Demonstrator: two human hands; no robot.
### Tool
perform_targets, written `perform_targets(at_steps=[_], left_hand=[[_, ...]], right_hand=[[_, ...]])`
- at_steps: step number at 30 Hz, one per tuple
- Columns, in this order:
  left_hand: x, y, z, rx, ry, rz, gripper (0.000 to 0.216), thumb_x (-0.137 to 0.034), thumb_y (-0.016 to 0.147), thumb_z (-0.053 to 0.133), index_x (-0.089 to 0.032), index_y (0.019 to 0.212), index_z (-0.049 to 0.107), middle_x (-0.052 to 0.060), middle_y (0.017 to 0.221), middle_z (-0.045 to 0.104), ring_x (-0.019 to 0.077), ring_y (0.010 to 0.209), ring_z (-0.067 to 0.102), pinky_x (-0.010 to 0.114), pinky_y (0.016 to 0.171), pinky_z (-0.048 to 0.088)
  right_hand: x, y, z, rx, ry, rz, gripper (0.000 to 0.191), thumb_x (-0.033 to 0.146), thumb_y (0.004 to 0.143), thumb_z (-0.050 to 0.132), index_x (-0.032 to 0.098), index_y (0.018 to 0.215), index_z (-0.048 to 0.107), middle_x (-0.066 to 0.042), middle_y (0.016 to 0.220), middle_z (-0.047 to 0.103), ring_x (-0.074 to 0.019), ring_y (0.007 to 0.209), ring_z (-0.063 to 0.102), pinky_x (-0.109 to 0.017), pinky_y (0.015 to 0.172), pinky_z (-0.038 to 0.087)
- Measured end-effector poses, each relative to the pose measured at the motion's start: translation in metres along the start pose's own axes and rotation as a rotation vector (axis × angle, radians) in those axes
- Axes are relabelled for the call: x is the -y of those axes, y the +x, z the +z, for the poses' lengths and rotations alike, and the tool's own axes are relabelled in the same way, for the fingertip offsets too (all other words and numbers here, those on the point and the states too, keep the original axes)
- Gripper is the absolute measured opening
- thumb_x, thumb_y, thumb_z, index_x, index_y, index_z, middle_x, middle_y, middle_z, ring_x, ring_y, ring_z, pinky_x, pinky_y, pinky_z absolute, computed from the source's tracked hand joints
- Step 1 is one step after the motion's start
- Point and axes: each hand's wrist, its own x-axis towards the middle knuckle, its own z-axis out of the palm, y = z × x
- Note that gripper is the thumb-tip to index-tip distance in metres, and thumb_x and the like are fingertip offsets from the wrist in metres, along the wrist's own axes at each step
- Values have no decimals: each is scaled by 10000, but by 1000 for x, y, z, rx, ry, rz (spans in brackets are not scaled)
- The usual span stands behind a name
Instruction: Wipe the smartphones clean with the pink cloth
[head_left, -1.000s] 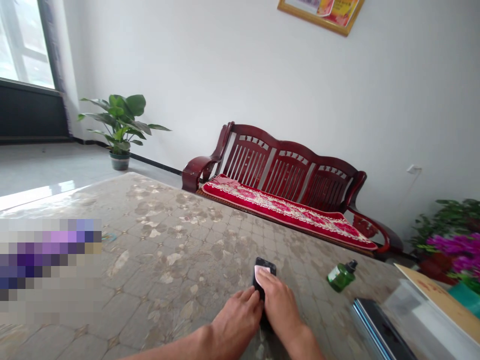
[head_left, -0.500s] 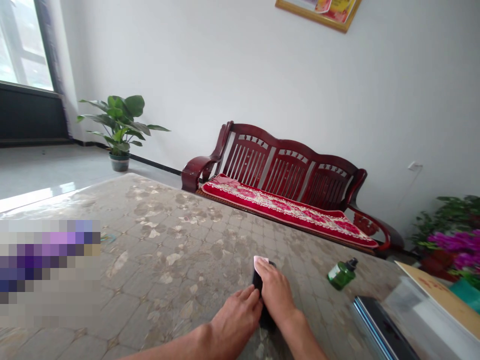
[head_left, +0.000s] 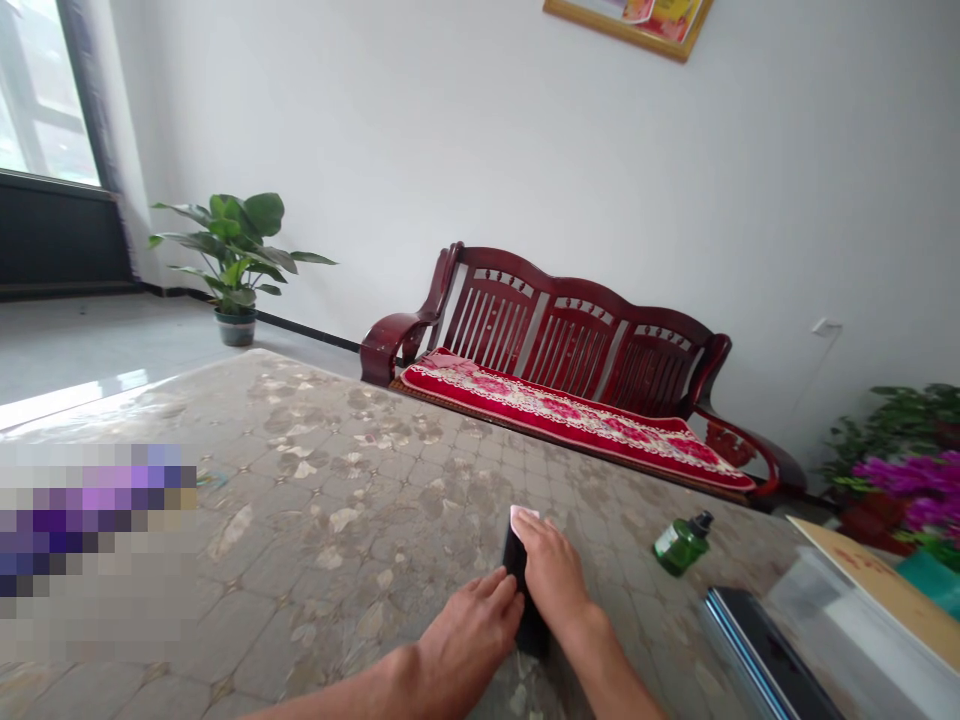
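Note:
A black, flat, phone-like slab (head_left: 534, 638) is on the patterned tabletop in front of me, mostly covered by my hands. My left hand (head_left: 472, 632) is closed on its near left side, fingers pressed together. My right hand (head_left: 553, 572) lies over the slab's far right part, its fingers pressing a pale pink cloth (head_left: 522, 516) against the far end. Only a small corner of the cloth shows past the fingertips. The slab's face is largely hidden under both hands.
To the right stand a green pump bottle (head_left: 681, 545), a stack of dark flat devices (head_left: 772, 650) and a clear box (head_left: 840, 620). A blurred purple patch (head_left: 82, 510) covers the table's left. Beyond the tabletop (head_left: 300, 540) are a red wooden bench (head_left: 577, 340) and a potted plant (head_left: 238, 325).
My right hand and the cloth have shifted very slightly at the slab's far end. The left hand keeps its hold. The view has moved a little.

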Motion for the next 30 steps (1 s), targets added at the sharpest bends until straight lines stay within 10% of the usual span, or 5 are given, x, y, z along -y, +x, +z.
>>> perform_targets(at_steps=[30], left_hand=[[0,4,-13,48,-149,-32,384,-262,896,664,-118,1244,595,137,1268,607,293,1225,535,382,1078,419]], right_hand=[[2,-38,0,-39,60,-135,568,16,821,379,226,1294,612,-36,1324,612,-215,1243,556,-375,1074,423]])
